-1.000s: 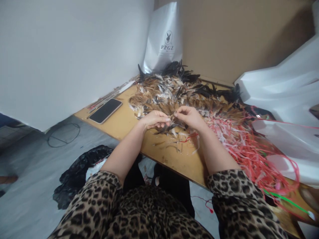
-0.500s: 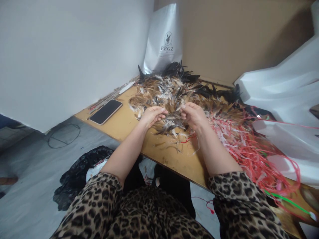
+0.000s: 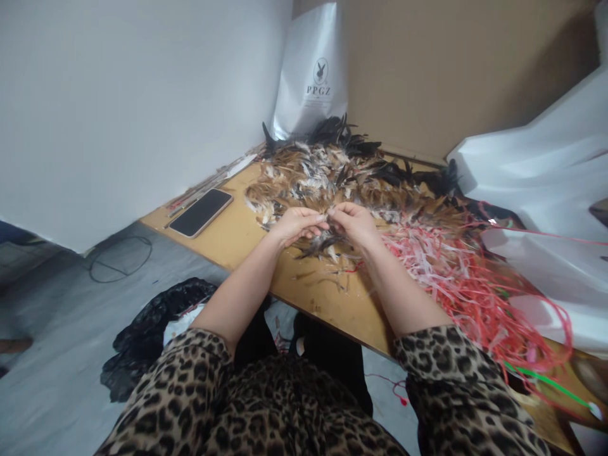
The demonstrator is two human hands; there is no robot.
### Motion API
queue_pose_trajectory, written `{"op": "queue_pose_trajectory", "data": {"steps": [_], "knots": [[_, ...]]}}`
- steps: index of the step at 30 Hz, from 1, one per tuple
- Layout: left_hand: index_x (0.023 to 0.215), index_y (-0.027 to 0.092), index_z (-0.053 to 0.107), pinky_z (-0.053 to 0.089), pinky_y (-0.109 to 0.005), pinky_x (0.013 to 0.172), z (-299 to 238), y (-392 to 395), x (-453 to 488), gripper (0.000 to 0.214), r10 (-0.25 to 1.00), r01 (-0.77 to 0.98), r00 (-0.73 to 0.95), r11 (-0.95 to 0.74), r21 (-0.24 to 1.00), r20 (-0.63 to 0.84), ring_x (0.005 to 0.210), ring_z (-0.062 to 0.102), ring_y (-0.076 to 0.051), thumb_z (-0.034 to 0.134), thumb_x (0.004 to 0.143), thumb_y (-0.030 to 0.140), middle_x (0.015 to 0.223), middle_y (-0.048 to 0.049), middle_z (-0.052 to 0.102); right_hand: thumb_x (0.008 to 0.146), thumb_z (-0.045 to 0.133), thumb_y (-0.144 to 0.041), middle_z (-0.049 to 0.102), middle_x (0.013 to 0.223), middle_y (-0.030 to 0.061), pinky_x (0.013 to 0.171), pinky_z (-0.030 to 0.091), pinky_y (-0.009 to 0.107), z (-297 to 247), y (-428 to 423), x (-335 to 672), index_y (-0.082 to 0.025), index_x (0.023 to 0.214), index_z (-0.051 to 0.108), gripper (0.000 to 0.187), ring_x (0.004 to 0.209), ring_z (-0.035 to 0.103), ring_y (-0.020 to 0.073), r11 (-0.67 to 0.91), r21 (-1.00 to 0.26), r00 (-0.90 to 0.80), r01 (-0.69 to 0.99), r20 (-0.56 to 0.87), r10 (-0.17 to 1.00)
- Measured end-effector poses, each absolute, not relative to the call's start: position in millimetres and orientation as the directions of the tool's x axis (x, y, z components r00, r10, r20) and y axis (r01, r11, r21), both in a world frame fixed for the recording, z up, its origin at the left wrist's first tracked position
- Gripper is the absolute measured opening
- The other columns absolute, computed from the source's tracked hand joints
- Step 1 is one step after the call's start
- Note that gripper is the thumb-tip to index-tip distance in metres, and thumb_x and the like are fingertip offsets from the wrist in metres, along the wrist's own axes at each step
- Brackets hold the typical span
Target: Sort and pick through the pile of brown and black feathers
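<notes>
Over the near edge of a heap of brown, white and black feathers [image 3: 304,171], my two hands meet fingertip to fingertip. My left hand [image 3: 299,226] is closed in a pinch, thumb against forefinger, with the other fingers curled below. Facing it, my right hand [image 3: 354,223] pinches too, its fingertips touching or almost touching the left ones. Whatever lies between the fingertips is too small and blurred to name; feathers are right behind and beneath them. Several loose feathers and thin bits [image 3: 332,273] are scattered on the yellow tabletop [image 3: 251,237] just below the hands.
Left on the table lies a phone [image 3: 201,213]. A white printed bag [image 3: 311,76] stands behind the feathers. Red and pink ribbon strips [image 3: 456,285] spread at the right, beside large white sheeting [image 3: 546,158]. A black plastic bag [image 3: 147,329] sits on the floor.
My right hand has moved left, closing the gap to my left hand, so the fingertips now meet. My left hand has shifted only slightly right and down. The feather heap looks unchanged.
</notes>
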State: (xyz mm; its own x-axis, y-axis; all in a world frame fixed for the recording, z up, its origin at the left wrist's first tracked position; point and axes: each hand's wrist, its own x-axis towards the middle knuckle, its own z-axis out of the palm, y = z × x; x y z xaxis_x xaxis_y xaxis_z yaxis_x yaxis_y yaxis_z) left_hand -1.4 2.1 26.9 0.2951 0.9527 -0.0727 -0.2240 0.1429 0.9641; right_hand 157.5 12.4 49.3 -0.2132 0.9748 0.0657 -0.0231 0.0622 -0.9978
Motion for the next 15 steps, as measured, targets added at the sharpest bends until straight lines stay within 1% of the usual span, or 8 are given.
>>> {"op": "queue_pose_trajectory", "data": {"steps": [7,9,12,15], "knots": [[0.076,0.008,0.064,0.039,-0.013,0.043,25.5,2.4,-0.3,0.023,0.942,-0.2,0.328,0.138,0.97,-0.067,0.05,0.055,-0.004,0.071,0.066,0.028,0.071,-0.0069,0.067,0.056,0.069,-0.041,0.047,0.047,-0.0055,0.042,0.026,0.021,49.1,10.3,155.2,-0.017,0.061,0.053,0.029,0.041,0.036,0.0054,0.076,-0.997,-0.193,0.019,0.07,0.979],[0.076,0.008,0.064,0.04,-0.013,0.044,25.4,2.3,0.3,0.024,0.946,-0.194,0.318,0.126,0.973,-0.059,0.051,0.056,-0.005,0.071,0.065,0.027,0.072,-0.007,0.067,0.056,0.069,-0.04,0.049,0.047,-0.0049,0.042,0.027,0.021,49.7,9.0,155.1,-0.017,0.062,0.055,0.028,0.042,0.037,0.0056,0.074,-0.997,-0.203,0.022,0.068,0.977],[0.078,0.008,0.064,0.042,-0.015,0.044,25.4,2.3,2.5,0.024,0.968,-0.167,0.251,0.061,0.984,-0.017,0.054,0.059,-0.008,0.07,0.066,0.027,0.074,-0.0082,0.067,0.058,0.069,-0.04,0.058,0.054,-0.0009,0.044,0.03,0.021,50.0,8.0,156.7,-0.015,0.066,0.061,0.028,0.045,0.041,0.0063,0.079,-0.995,-0.242,0.062,0.062,0.968],[0.077,0.008,0.062,0.042,-0.017,0.043,25.6,2.0,6.2,0.021,0.987,-0.095,0.147,-0.044,0.994,0.058,0.049,0.059,-0.009,0.067,0.068,0.027,0.066,-0.0065,0.066,0.06,0.069,-0.042,0.064,0.064,0.0029,0.048,0.035,0.022,49.0,8.7,158.7,-0.014,0.071,0.064,0.03,0.051,0.047,0.008,0.103,-0.987,-0.268,0.124,0.067,0.961]]}}
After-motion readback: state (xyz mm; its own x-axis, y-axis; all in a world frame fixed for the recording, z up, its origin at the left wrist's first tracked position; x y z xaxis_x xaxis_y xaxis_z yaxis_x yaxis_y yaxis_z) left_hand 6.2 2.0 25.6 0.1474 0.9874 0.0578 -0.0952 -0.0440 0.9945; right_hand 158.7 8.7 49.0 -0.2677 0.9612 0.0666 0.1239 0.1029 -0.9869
